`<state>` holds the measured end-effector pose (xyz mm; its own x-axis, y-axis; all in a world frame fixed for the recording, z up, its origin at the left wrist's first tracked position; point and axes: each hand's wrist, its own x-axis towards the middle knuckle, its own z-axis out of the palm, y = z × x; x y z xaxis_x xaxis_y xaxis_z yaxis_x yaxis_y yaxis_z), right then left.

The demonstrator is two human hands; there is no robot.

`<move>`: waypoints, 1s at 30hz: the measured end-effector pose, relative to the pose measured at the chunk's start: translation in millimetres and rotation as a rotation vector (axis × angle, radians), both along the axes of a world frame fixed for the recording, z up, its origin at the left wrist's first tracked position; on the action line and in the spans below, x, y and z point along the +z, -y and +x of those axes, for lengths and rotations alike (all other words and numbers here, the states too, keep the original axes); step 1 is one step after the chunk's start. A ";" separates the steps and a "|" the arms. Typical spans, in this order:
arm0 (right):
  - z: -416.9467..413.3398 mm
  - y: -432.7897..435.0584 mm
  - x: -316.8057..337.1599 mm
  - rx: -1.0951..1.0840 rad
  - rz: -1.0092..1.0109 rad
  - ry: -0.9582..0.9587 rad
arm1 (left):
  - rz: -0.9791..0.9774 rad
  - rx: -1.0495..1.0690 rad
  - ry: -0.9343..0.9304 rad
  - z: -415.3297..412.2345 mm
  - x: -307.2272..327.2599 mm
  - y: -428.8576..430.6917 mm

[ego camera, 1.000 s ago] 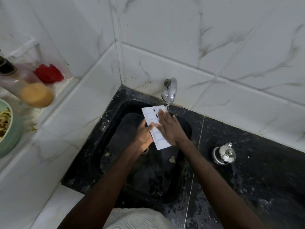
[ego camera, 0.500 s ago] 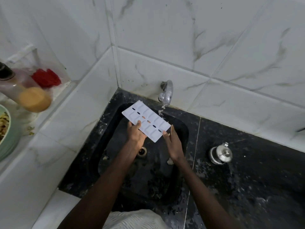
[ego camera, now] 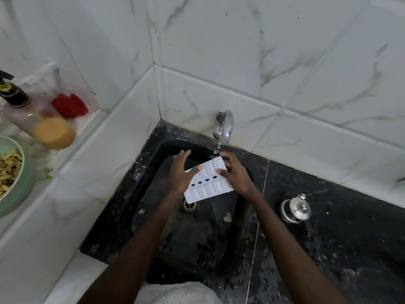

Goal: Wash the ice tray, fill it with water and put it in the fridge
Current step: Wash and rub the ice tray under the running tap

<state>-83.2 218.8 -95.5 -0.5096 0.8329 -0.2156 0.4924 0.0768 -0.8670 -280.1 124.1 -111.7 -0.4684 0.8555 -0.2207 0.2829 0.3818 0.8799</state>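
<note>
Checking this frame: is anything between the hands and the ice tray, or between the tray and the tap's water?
Nothing visible. The right hand grips the ice tray at its right edge, the left hand rests its thumb on it, and water from the tap falls freely onto the tray's far corner, above the sink.

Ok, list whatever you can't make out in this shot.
Head view only:
- Ice tray: its left edge is covered by the left hand; whether its cells hold water is too fine to tell.
- Right hand: fingertips hidden behind the tray's far end.
- Drain: partly hidden by the tray.
- Green bowl: cut off by the left edge.
- Pump bottle: blurred, label unreadable.
</note>
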 end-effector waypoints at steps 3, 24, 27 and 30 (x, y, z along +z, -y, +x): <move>-4.7 -6.6 11.7 0.116 -0.044 -0.018 | 0.018 -0.269 0.033 5.1 0.4 -6.5; -13.6 -21.7 -2.8 -0.070 0.377 0.262 | 0.004 -0.032 0.103 44.7 1.4 -39.8; -16.0 -20.3 -1.9 -0.057 0.387 0.277 | -0.002 -0.019 0.099 50.9 4.5 -42.2; -14.9 -17.7 1.1 -0.035 0.367 0.308 | -0.012 -0.028 0.083 49.7 0.5 -40.4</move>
<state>-98.1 236.5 -94.4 -0.4387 0.8977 -0.0407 0.7298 0.3295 -0.5990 -230.4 164.4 -111.2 -0.4243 0.8650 -0.2680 0.2197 0.3854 0.8962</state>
